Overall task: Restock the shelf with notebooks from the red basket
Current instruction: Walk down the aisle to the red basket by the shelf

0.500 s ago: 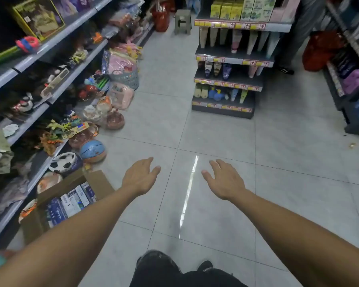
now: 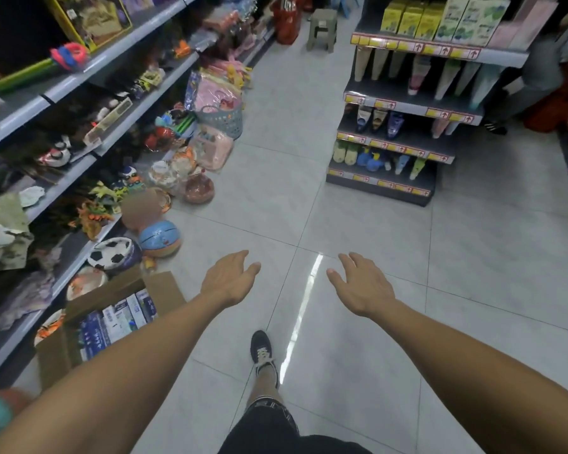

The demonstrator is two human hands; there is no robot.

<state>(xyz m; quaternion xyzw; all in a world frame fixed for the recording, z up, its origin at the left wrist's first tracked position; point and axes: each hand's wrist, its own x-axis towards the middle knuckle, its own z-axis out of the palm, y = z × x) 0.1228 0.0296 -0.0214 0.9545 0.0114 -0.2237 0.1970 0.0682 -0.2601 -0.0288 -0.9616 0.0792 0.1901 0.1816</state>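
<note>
Status: nothing restocked as far as I can judge. My left hand (image 2: pixel 229 280) and right hand (image 2: pixel 363 285) are both out in front over the floor tiles (image 2: pixel 391 231), fingers loose and spread, holding nothing.

No notebooks in view. No basket I can confirm as the red one. There's something red at the far end of the aisle (image 2: pixel 287 19) and more red at the far right edge (image 2: pixel 558 106), but both are too blurred and cut off to call. So the pickup looks to be ahead of me: find basket, grab notebooks, place on shelf. All three left.

What I do see:
- Left: toy shelving (image 2: pixel 69 178), with balls spilling onto the floor, incl. a blue-orange ball (image 2: pixel 160 238) and a football (image 2: pixel 110 253).
- Near left: open cardboard box (image 2: pixel 56 352) with small blue-white packs; contents unreadable.
- Far right: end-cap shelf (image 2: pixel 407 103) with yellow price tags, bottles and cartons. No stationery visible there.
- Grey stool (image 2: pixel 322 29) far down the aisle.

Hidden: target notebook shelf not identifiable. Top-left shelf is dark. One floor item left of the blue-orange ball is blurred out. My shoe (image 2: pixel 263 352) is forward, mid-stride by the look of it.
</note>
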